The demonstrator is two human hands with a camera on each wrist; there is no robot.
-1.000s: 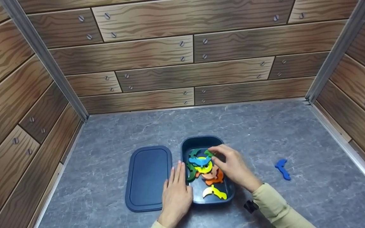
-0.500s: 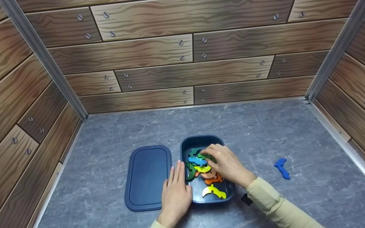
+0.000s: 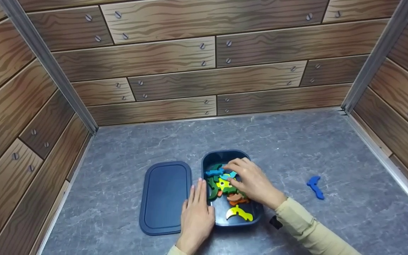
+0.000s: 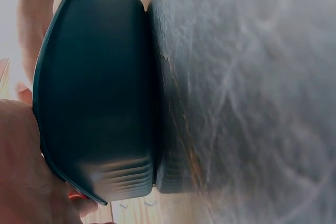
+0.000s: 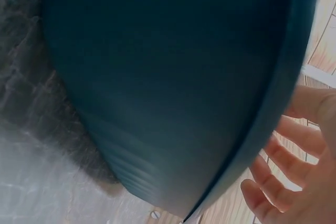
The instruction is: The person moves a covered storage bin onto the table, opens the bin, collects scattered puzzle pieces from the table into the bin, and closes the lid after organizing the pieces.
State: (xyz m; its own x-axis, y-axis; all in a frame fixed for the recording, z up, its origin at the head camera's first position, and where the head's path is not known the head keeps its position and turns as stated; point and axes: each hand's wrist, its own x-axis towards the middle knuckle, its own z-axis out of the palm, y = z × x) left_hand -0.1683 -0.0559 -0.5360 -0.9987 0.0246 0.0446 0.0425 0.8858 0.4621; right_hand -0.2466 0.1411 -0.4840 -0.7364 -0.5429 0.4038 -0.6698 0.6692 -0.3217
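A dark blue plastic box (image 3: 225, 222) stands on the table in the head view, holding several flat, curved, notched toy pieces. My left hand (image 3: 197, 216) rests along the box's left rim, its fingers straight. Over the box's right rim, my right hand (image 3: 255, 184) reaches down among the pieces. Between its thumb and forefinger lies a light-blue piece (image 3: 228, 175); whether they pinch it cannot be made out. Beside that lie a blue piece (image 3: 214, 172) and a green piece (image 3: 229, 190). In the right wrist view the box wall (image 5: 173, 77) hides the right fingertips.
The matching dark blue lid (image 3: 166, 198) lies flat left of the box. A single blue piece (image 3: 316, 187) lies on the grey marbled table to the right. Inside the box, a yellow piece (image 3: 239, 213) sits near the front. Wood-patterned panels (image 3: 175, 56) enclose three sides.
My right hand has moved slightly left. The green piece it pinched earlier now lies lower in the pile, and the blue piece has shifted left and back. My left hand stays put.
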